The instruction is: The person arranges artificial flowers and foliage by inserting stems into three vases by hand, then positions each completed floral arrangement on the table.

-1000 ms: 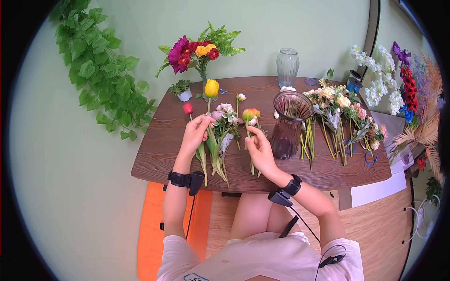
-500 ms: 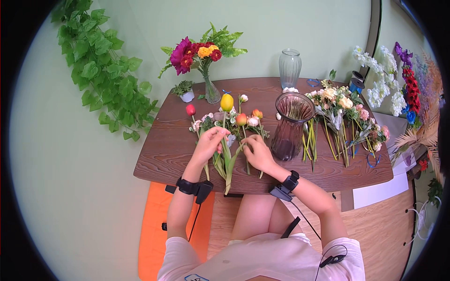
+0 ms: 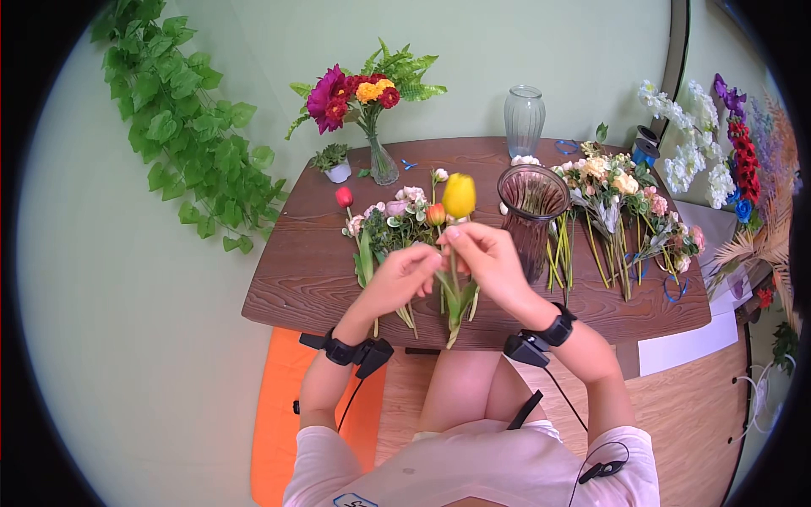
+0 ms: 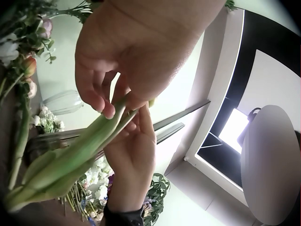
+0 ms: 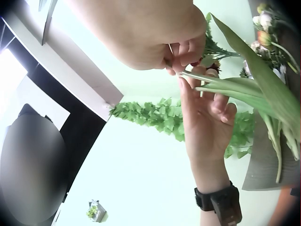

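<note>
Over the front of the table, the yellow tulip point(image 3: 459, 196) stands nearly upright, stem down. My right hand point(image 3: 492, 264) pinches its stem just below the bloom. My left hand point(image 3: 397, 283) is close beside the stem, fingers loosely bent. In the left wrist view a long green leaf point(image 4: 77, 143) runs up between the left thumb and fingers. The right wrist view shows the left thumb right by the stem. Behind the hands lie an orange tulip point(image 3: 435, 214), a red tulip point(image 3: 344, 197) and pale pink blooms point(image 3: 412, 195).
A purple glass vase point(image 3: 528, 252) stands right of the hands. Several cream and pink flowers point(image 3: 624, 183) with long stems lie on the right of the table point(image 3: 287, 275). At the back are a filled vase point(image 3: 383, 162), a clear vase point(image 3: 525, 122) and a small potted plant point(image 3: 338, 171).
The yellow tulip has moved right, from the left hand to the right hand's pinch. The right hand has left the orange tulip, which now lies among the other flowers; the left hand has followed rightward.
</note>
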Demonstrator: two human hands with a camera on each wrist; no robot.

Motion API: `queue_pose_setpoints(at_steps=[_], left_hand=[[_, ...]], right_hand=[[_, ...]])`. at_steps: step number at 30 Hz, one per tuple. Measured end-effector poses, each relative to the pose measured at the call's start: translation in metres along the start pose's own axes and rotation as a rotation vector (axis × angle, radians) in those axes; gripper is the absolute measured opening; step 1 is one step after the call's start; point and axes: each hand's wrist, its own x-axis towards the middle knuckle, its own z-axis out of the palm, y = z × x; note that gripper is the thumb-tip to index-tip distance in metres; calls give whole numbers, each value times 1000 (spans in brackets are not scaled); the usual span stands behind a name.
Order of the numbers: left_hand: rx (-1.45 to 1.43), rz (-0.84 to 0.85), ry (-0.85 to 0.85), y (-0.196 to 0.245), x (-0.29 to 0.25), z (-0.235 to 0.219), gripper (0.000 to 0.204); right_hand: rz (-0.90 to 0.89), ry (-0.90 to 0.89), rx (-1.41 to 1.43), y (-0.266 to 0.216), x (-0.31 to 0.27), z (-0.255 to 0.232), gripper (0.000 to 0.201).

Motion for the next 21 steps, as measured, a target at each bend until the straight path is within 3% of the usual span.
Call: queue_pose_setpoints(at_steps=[1, 2, 3, 6, 7, 9, 11, 13, 16, 21], left_hand=[[38, 79, 75, 4, -1, -5, 27], [118, 92, 82, 4, -1, -20, 30], [86, 73, 195, 4, 0, -30, 30], [183, -27, 428, -16, 7, -72, 26], [185, -28, 432, -30, 9, -87, 26], [305, -180, 566, -64, 13, -115, 23], [377, -233, 588, -111, 16, -137, 27], [403, -327, 580, -118, 15, -140, 40], [373, -439, 549, -124, 17, -137, 40], [323, -361, 564, -124, 14, -130, 36]], right_hand=[[-25, 15, -25, -12, -3, -2, 24], [-56, 23, -31, -23, -6, -5, 25], [-80, 46, -35, -35, -8, -8, 25], [-166, 145, -71, -67, -12, -24, 26], [-199, 191, -18, -76, -12, -29, 26], [-293, 256, 72, -91, -11, -39, 27], [-388, 285, 150, -103, -10, -53, 26], [-457, 313, 213, -114, -9, -65, 26], [-489, 359, 229, -128, -9, -77, 26], [-512, 373, 226, -133, -8, -90, 26]])
